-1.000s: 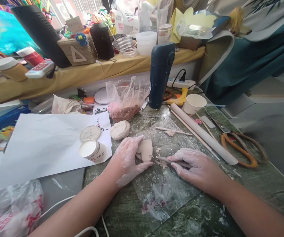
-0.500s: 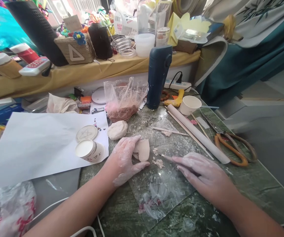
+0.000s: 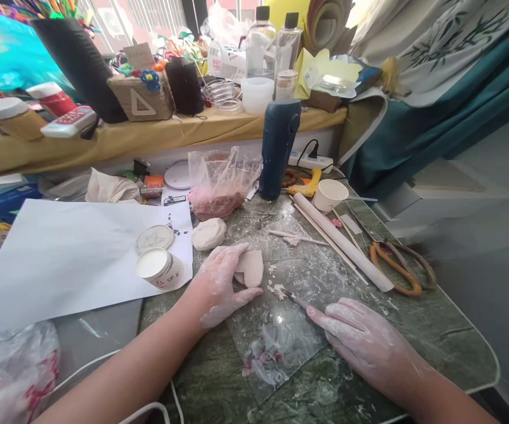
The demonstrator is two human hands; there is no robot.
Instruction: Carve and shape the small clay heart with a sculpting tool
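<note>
Powdered white, my left hand curls around a flat, pale clay piece, thumb and fingers at its edges. My right hand holds a slim clay tool from above, index finger stretched along it. The tool's dark tip touches loose clay scraps just right of the clay piece. Beneath them lies a clear plastic sheet, smeared with white powder. A round lump of white clay sits behind my left hand.
White paper at left bears a paper cup and a star-marked disc. A bag of reddish clay and a dark blue flask stand behind. To the right lie a rolling pin and scissors.
The tool has come away from the clay piece's edge, and its tip now meets the scraps. My right hand has moved nearer me and turned palm down. My left hand stays on the clay piece.
</note>
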